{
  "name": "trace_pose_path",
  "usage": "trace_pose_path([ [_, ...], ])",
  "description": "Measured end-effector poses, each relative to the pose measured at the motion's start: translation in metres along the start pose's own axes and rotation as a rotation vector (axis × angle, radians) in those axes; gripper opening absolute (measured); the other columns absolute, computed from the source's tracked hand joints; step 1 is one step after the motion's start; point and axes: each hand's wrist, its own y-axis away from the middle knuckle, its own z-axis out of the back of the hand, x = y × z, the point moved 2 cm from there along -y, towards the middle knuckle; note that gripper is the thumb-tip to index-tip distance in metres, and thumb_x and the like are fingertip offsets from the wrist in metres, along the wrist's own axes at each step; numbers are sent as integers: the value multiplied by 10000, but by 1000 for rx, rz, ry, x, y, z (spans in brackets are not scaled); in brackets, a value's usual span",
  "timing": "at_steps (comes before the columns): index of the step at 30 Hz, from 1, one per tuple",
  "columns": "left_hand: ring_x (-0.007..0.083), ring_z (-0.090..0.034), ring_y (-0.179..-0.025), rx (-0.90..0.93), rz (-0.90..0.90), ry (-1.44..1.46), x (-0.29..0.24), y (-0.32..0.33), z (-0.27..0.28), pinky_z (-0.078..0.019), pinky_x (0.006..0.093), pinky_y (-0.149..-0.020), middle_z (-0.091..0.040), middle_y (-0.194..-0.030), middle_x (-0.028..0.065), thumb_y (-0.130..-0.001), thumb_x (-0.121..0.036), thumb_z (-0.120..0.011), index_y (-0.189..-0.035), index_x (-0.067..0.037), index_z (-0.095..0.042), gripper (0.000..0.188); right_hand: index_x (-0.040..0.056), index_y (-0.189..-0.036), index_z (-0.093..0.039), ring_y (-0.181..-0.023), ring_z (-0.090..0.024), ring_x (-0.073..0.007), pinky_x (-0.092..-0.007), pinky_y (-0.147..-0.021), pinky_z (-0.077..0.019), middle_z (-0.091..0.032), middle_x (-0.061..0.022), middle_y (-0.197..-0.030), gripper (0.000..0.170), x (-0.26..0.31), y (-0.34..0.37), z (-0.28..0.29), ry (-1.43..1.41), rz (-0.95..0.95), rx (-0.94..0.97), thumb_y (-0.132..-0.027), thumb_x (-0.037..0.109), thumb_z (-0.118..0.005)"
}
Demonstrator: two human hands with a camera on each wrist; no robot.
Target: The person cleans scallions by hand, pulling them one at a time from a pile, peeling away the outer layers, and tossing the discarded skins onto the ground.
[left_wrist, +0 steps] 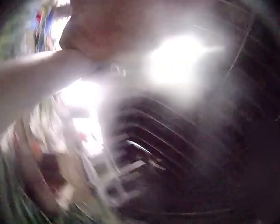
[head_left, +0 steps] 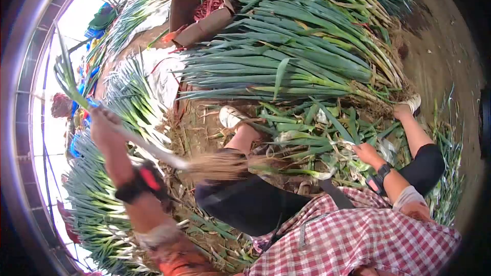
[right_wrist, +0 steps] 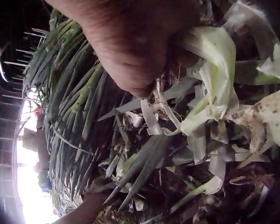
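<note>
My left hand [head_left: 106, 122], raised at the left, grips a long green onion [head_left: 153, 148] around its shaft. Green leaves stick up above the fist, and the bushy roots, blurred, hang over my knee. In the left wrist view the pale shaft [left_wrist: 32, 79] runs out from under the blurred hand [left_wrist: 102, 32]. Low over the litter between my legs, my right hand [head_left: 367, 154] has its fingers curled around stripped onion leaves. The right wrist view shows this fist [right_wrist: 135, 51] with pale, limp peelings [right_wrist: 217, 70] trailing from it; its fingertips are hidden.
A large pile of untrimmed green onions [head_left: 291, 61] lies in front. Peeled leaves [head_left: 302, 128] litter the ground between my shoes. Cleaned onions [head_left: 138, 102] lie in bundles at the left. Behind them stands a cardboard box [head_left: 204, 23] holding red ties.
</note>
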Motion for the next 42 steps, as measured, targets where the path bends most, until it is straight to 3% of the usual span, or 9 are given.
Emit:
trace_pose_path([
  [3, 199, -520, -888, 22, 15, -679, -22, -57, 76, -434, 299, -736, -488, -1018, 114, -854, -353, -435, -1221, -15, -348, 506, -25, -718, -577, -596, -516, -353, -419, -573, -383, -526, -230, -637, 453, -10, -3, 1, 13, -27, 35, -824, 392, -435],
  [7, 267, -322, -1198, 166, 320, -178, -9, -19, 33, -241, 364, -1018, -326, -1284, 170, -912, -237, -269, -1297, -33, -223, 439, -51, -694, -565, -612, -525, -394, -442, -564, -398, -536, -246, -645, 532, -14, -20, -5, 73, 61, 22, -827, 441, -413],
  [12, 192, -444, -1066, 924, 426, -258, 16, 38, -27, -377, 286, -873, -383, -1241, 127, -880, -146, -275, -1291, -61, -264, 420, 6, -711, -582, -614, -550, -355, -449, -586, -433, -550, -196, -638, 400, 4, -25, 18, 212, 220, -16, -790, 382, -471],
  [19, 159, -482, -877, 358, 342, -537, -43, 197, -130, -411, 243, -717, -489, -1037, 79, -844, -294, -427, -1221, -165, -357, 404, 22, -1012, -514, -903, -518, -273, -376, -691, -449, -483, -177, -1093, 463, 39, -68, -7, 534, 386, -34, -688, 339, -611],
  [25, 114, -494, -695, 648, 521, -470, 6, 267, -167, -412, 230, -590, -522, -847, 40, -842, -252, -477, -1068, -53, -467, 301, 40, -1099, -445, -980, -432, -286, -430, -781, -367, -420, -167, -1101, 465, -15, 10, -58, 682, 201, 426, -713, 263, -577],
  [29, 119, -503, -692, 760, 528, -429, 12, 263, -170, -413, 229, -588, -523, -832, 48, -841, -241, -478, -1049, -47, -467, 285, 38, -899, -501, -643, -478, -264, -354, -558, -391, -451, -135, -748, 228, -266, -169, 172, 827, 1318, 315, -759, 217, -524],
  [33, 139, -532, -673, 830, 566, -447, 23, 263, -160, -431, 246, -584, -524, -789, 69, -833, -217, -484, -987, -34, -472, 240, 19, -764, -489, -576, -439, -288, -390, -512, -356, -411, -114, -622, 186, -235, -157, 185, 613, 1565, 402, -715, 198, -513],
  [38, 170, -576, -689, 953, 567, -545, 28, 268, -161, -464, 265, -604, -576, -851, 117, -834, -206, -470, -973, 11, -524, 264, 18, -792, -537, -592, -530, -296, -404, -581, -416, -558, -143, -707, 250, -41, -54, 50, 364, 442, 173, -650, 218, -584],
  [42, 168, -553, -648, 1038, 529, -469, 23, 277, -183, -447, 235, -636, -575, -837, 103, -835, -191, -523, -1080, 13, -497, 320, 36, -886, -526, -807, -527, -300, -403, -687, -442, -539, -140, -829, 286, 36, -90, 100, 192, 236, -609, -666, 202, -600],
])
